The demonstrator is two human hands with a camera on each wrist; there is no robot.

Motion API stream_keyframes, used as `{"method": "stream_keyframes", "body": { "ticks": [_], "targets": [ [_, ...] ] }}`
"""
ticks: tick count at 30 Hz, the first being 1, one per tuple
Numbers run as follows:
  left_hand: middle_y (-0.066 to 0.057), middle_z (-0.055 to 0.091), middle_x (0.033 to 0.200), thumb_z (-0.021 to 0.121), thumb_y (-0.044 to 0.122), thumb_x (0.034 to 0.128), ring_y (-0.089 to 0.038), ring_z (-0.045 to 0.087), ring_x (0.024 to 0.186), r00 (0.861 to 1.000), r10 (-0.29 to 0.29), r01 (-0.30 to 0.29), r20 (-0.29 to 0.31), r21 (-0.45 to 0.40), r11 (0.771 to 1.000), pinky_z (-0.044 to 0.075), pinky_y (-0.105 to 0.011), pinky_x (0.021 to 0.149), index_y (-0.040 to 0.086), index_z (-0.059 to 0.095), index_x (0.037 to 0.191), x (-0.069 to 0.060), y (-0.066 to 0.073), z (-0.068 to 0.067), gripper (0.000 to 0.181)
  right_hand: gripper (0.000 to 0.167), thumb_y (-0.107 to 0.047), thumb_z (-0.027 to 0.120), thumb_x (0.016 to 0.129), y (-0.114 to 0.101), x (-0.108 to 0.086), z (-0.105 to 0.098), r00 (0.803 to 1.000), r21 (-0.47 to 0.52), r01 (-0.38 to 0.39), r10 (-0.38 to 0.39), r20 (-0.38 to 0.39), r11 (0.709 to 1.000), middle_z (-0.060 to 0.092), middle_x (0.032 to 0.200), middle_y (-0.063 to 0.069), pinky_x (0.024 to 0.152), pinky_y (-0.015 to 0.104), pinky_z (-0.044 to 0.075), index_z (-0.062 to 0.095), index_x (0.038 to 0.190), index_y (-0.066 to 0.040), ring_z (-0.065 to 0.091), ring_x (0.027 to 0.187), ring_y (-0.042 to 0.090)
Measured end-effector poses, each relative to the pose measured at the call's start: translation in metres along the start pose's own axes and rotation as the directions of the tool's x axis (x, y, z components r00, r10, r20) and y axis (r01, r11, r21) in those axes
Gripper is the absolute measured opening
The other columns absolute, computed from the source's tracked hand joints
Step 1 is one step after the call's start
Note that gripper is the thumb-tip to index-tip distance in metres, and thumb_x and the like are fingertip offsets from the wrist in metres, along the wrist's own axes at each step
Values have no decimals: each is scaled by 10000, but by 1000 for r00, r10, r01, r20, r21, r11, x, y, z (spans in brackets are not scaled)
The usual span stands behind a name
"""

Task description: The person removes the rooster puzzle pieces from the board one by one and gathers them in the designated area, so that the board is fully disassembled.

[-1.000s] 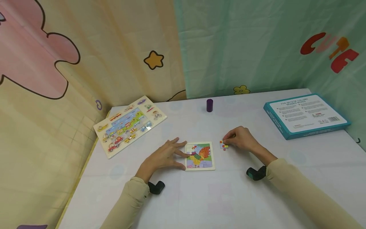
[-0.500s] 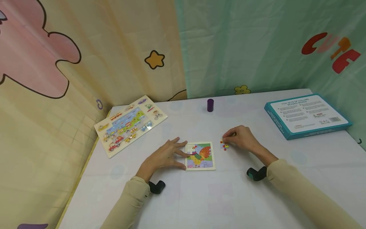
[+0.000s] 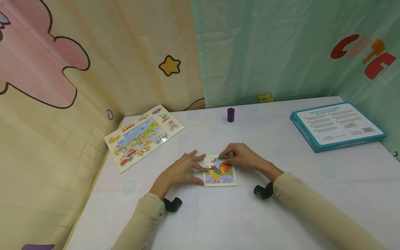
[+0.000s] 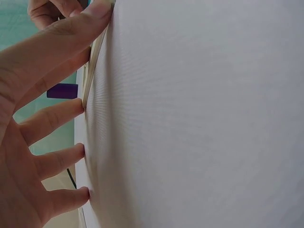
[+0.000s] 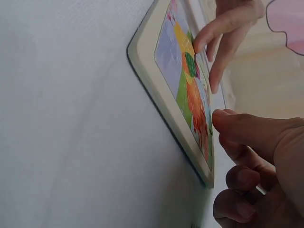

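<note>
The small rooster puzzle [image 3: 220,179] lies flat on the white tablecloth [image 3: 218,222], in the middle of the table and between the two hands. It is steadied along its left side by the left hand [image 3: 178,173], whose fingers are spread wide and curled round nothing: the thumb is set at the near left corner, and the forefinger is laid across the border onto the picture. This light bracing is best kept, since so thin a board could probably be pushed askew by a sideways nudge. The far edge is met by the right hand [image 3: 242,158], with thumb and forefinger drawn close together and the other fingers folded in; whether a piece is held between those tips cannot be told, as the spot is covered by the fingers. If a piece is to be seated there, it is best lowered level, matched to the lines of its neighbours, and pressed straight down with a fingertip rather than slid, so that nothing beside it is lifted. The pale upper left part of the picture should be looked at too; whether it is a gap is too small to tell. The left forefinger should be kept out of whatever place is being filled.
</note>
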State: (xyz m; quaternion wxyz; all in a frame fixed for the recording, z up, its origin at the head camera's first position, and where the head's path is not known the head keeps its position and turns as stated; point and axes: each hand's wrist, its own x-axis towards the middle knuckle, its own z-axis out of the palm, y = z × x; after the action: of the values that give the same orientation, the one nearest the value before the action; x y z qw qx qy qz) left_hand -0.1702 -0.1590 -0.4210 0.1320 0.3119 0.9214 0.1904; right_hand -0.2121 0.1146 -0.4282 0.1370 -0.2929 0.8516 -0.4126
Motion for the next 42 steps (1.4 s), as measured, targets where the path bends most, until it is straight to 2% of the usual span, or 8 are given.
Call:
{"method": "stream_keyframes", "body": {
  "ticks": [5, 9, 15, 19, 26, 33, 37, 42],
  "targets": [
    [-48, 428, 1516, 835, 460, 730, -364, 190, 1474, 1000, 16, -16, -6, 7, 1000, 164, -591, 1163, 238, 736, 1185, 1, 1, 1, 516, 240, -66, 719, 884, -6, 10, 9, 996, -55, 61, -57, 75, 997, 639, 967, -5, 783, 287, 483, 756, 1118, -105, 546, 885, 153],
    [-46, 431, 1514, 842, 454, 723, -363, 200, 1471, 1000, 25, -24, -13, 13, 1000, 167, -585, 1165, 236, 739, 1180, 2, 1, 1, 516, 262, -81, 711, 888, -12, 13, 12, 993, -133, 65, -51, 109, 989, 632, 1004, -8, 783, 283, 480, 749, 1145, -114, 556, 906, 146],
    [-43, 434, 1512, 843, 449, 724, -366, 203, 1469, 999, 32, -32, -13, 11, 999, 168, -573, 1169, 237, 739, 1179, 2, 1, 1, 512, 243, -76, 713, 879, -14, 14, 13, 994, -172, 56, -38, 105, 984, 617, 1006, -6, 789, 290, 476, 761, 1111, -132, 554, 915, 162],
    [-47, 432, 1513, 840, 454, 726, -370, 196, 1471, 1000, 25, -25, -2, 12, 1000, 172, -585, 1164, 238, 738, 1182, 3, 1, 1, 515, 228, -80, 732, 864, -15, 15, 14, 996, -178, 38, -23, 83, 983, 591, 1030, -1, 842, 328, 483, 764, 1075, -159, 550, 964, 182],
    [-49, 436, 1510, 838, 464, 724, -369, 193, 1472, 1000, 17, -17, 2, 11, 1000, 175, -591, 1161, 240, 740, 1177, 3, 1, 0, 514, 225, -67, 722, 870, -17, 15, 15, 997, -135, 21, -11, 77, 991, 625, 1084, -1, 900, 396, 496, 727, 1056, -191, 559, 1001, 199],
    [-47, 435, 1510, 841, 457, 723, -360, 198, 1472, 1000, 5, -5, -2, 9, 1000, 172, -606, 1155, 244, 741, 1173, 1, 1, 0, 508, 279, -34, 697, 880, -18, 13, 18, 997, -54, 15, -11, 81, 998, 686, 1011, 30, 778, 315, 516, 644, 1121, -165, 590, 856, 170],
    [-40, 434, 1511, 837, 467, 723, -347, 198, 1474, 1000, -6, 6, 1, 16, 1000, 170, -605, 1154, 255, 738, 1180, 0, 1, 0, 513, 288, -50, 708, 881, -19, 14, 19, 997, -43, -19, 22, 77, 999, 680, 980, 24, 744, 278, 526, 612, 1142, -123, 598, 830, 148],
    [-40, 440, 1509, 833, 468, 729, -349, 204, 1473, 1000, -1, 1, -1, 19, 1000, 173, -609, 1152, 256, 737, 1182, 0, 1, -1, 509, 255, -101, 726, 883, -19, 15, 17, 997, -16, -57, 58, 48, 998, 686, 933, -5, 696, 260, 541, 631, 1118, -129, 616, 794, 135]
  ]
}}
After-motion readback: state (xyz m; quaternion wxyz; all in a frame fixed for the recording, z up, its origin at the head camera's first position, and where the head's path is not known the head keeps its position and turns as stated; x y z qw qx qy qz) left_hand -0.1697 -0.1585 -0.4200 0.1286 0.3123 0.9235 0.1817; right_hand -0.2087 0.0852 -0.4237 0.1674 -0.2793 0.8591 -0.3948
